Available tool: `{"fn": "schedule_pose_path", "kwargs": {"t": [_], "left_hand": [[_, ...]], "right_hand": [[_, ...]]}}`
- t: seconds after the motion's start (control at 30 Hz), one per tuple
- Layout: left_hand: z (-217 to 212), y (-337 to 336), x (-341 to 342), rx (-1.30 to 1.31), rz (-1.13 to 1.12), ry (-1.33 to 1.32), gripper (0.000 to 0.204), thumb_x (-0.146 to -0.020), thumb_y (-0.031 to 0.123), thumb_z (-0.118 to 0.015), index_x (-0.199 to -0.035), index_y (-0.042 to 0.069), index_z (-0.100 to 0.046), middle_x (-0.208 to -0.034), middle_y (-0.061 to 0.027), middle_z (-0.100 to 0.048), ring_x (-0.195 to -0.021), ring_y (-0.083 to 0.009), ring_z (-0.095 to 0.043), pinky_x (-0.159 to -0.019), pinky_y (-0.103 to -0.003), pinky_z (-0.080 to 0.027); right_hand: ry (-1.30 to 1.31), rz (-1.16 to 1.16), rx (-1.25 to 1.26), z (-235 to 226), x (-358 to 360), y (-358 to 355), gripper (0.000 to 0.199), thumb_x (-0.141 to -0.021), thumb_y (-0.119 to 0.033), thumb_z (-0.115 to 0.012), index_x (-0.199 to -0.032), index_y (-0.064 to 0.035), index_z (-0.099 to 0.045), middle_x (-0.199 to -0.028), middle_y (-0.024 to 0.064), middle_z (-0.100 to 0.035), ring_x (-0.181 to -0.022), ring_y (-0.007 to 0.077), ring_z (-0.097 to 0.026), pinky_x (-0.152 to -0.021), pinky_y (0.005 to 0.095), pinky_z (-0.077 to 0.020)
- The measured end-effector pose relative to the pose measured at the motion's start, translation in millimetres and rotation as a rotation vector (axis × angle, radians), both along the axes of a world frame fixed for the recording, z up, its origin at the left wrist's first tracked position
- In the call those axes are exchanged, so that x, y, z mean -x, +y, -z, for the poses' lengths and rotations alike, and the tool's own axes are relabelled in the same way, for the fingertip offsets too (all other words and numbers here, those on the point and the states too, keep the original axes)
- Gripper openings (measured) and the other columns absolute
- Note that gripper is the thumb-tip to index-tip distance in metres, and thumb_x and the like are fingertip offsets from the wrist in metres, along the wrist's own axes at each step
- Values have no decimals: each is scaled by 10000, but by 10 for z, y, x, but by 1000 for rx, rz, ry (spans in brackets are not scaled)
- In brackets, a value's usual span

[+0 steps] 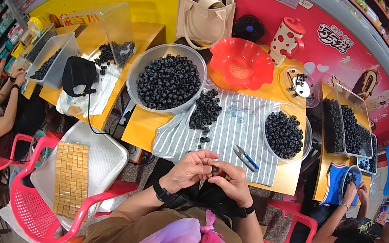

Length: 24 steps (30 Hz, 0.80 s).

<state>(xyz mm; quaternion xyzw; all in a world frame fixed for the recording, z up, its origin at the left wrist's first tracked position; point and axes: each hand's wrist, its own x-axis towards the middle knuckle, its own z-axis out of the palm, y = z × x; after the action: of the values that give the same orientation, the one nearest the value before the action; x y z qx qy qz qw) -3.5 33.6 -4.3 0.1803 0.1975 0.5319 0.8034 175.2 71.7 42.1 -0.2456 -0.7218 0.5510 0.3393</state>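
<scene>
Both my hands are close together at the near edge of the table. My left hand (188,171) is closed, its fingertips pinching a small black round part (213,170). My right hand (233,181) is curled round the same part from the other side, and the fingers partly hide it. Just beyond lies a grey-and-white striped cloth (244,114) with a loose pile of black round parts (206,109) on it, a few trailing toward me. Blue-handled snips (246,158) rest on the cloth, right of my hands.
A large clear tub (132,74) of black parts stands left, a smaller clear tub (308,140) right. Behind are a red scalloped bowl (241,63), a beige tote bag (205,14) and a spotted tumbler (286,41). Co-workers sit left and right; a pink chair (38,208) stands at left.
</scene>
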Motion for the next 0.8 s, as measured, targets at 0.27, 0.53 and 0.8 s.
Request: {"fn": "schedule_pose_path", "kwargs": {"t": [0.27, 0.53, 0.8], "left_hand": [[31, -5, 9, -30, 45, 1, 415, -843, 4, -664, -1223, -18, -500, -976, -85, -654, -775, -119, -652, -669, -205, -527], [-138, -72, 2, 0, 50, 90, 316, -842, 29, -678, -1131, -37, -567, -929, -72, -659, -781, -124, -655, -652, -215, -527], [-204, -99, 441, -284, -479, 1272, 187, -763, 2, -695, -942, -21, -646, -824, -66, -612, -655, -119, -580, -614, -232, -465]], "right_hand": [[-37, 98, -217, 151, 11, -35, 214, -757, -36, -685, -963, 9, -649, -771, 140, -655, -672, 270, -655, -592, 320, -486], [-92, 196, -233, 3, -78, -14, 180, -756, -18, -682, -928, 12, -641, -747, 129, -638, -636, 240, -629, -571, 322, -472], [-375, 904, -372, -245, -722, 662, 227, -764, 22, -642, -989, 40, -614, -775, 163, -599, -676, 282, -592, -625, 359, -469]]}}
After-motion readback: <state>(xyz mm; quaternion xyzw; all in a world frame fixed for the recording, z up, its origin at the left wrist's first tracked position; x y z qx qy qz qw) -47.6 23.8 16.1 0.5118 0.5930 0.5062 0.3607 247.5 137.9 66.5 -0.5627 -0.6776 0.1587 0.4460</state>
